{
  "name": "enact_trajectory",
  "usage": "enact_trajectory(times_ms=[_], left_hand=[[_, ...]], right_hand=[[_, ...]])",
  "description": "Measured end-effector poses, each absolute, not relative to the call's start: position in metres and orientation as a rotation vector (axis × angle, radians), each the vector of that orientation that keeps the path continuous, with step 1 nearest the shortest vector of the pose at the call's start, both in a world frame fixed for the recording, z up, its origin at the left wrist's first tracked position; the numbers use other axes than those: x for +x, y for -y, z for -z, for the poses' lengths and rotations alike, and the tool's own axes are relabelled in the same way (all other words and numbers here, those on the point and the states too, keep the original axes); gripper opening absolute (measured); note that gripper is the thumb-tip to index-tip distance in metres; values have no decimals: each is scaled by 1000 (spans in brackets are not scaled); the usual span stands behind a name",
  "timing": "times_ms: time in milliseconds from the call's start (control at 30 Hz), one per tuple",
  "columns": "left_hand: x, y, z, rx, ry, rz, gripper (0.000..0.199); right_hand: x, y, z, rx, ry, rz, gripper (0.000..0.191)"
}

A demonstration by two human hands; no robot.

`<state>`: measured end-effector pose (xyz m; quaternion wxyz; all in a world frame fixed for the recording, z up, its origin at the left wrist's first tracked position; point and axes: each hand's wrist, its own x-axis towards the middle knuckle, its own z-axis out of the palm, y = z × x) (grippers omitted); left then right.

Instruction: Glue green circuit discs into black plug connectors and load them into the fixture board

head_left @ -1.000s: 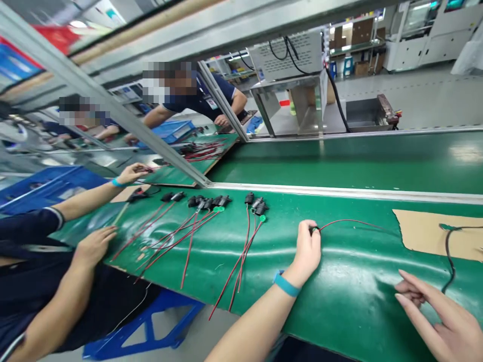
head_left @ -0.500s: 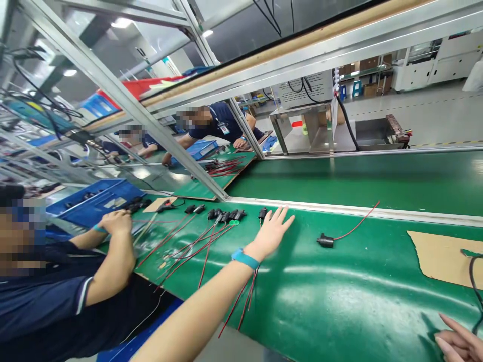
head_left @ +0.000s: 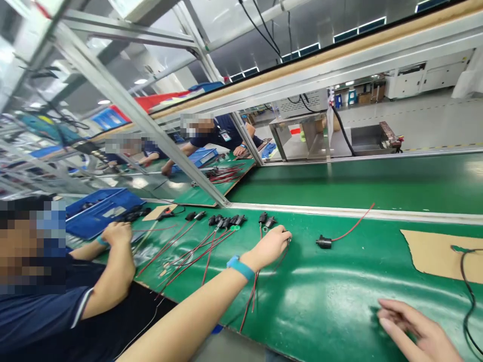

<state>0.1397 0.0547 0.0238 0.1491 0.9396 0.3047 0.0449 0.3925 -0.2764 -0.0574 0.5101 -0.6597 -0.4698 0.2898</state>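
My left hand (head_left: 269, 246), with a blue wristband, is closed over the green mat. A small dark bit shows at its fingertips and a thin red wire below them; the held thing is mostly hidden. Just left of the fingers lie two black cylindrical parts (head_left: 266, 220) with red wires. Another black part (head_left: 323, 242) with a red wire lies to the right. Several more (head_left: 227, 221) are clustered on the left. My right hand (head_left: 418, 327) hovers at the lower right, thumb and forefinger apart, holding nothing visible.
A seated person (head_left: 101, 271) works at the left beside a blue bin (head_left: 101, 211). Metal frame posts rise behind the bench (head_left: 339, 281). Cardboard (head_left: 433, 251) and a black cable (head_left: 466, 286) lie at the right. Another person (head_left: 226, 133) leans over the far bench.
My left hand has gone from spread fingers to a closed grip, uncovering a second black part beside the first. My right hand has moved left, further into view.
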Motion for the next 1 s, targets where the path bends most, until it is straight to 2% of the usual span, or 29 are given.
enact_trajectory(times_ms=[67, 200, 233, 300, 367, 533, 767, 1000], left_hand=[[154, -26, -30, 2580, -861, -169, 20], [182, 24, -33, 2281, -804, -160, 18], [187, 34, -33, 2194, -792, -149, 19], [194, 49, -30, 2027, -778, -124, 20], [198, 61, -28, 1895, -771, -101, 21], [197, 88, -21, 1421, -711, -85, 24], [189, 124, 5, 1221, -555, -158, 22], [188, 137, 19, 1138, -492, -149, 26]], right_hand=[[373, 254, 35, -1437, 1147, -897, 38], [341, 214, 16, -1255, 1056, -1228, 72], [336, 208, 14, -1235, 997, -1317, 75], [332, 201, 9, -1243, 874, -1469, 64], [336, 199, 1, -1306, 789, -1532, 46], [368, 201, -26, -1682, 1092, -1166, 8], [391, 209, -39, -1685, 1649, -897, 22], [399, 210, -43, -1671, 1865, -1007, 24]])
